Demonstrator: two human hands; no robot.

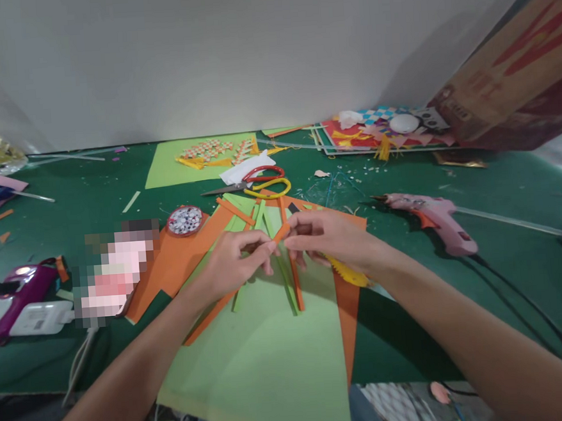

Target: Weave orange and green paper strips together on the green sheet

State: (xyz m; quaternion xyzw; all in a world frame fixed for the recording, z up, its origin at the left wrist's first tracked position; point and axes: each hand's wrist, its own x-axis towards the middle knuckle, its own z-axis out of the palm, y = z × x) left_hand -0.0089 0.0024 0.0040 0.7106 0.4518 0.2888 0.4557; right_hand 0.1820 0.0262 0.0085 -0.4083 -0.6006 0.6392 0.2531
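Observation:
Between my two hands, over the light green paper sheet [267, 359], is a small orange paper strip [281, 232]. My left hand [241, 258] pinches its lower left end between thumb and forefinger. With thumb and fingers together, my right hand [321, 236] grips the other end. Below and around the hands lie loose green paper strips [286, 287] and orange paper strips [295, 280]. Part of a yellow scalloped piece [350, 273] shows beneath my right hand. Scissors [250, 184] with red and yellow handles rest just beyond the strips.
A pink glue gun [430, 216] with a glue stick lies at right, its cord trailing forward. At left are a round dish of small beads [185, 220], a blurred-out phone [122, 273] and a purple power strip [22, 299]. Paper crafts [219, 154] lie along the back wall.

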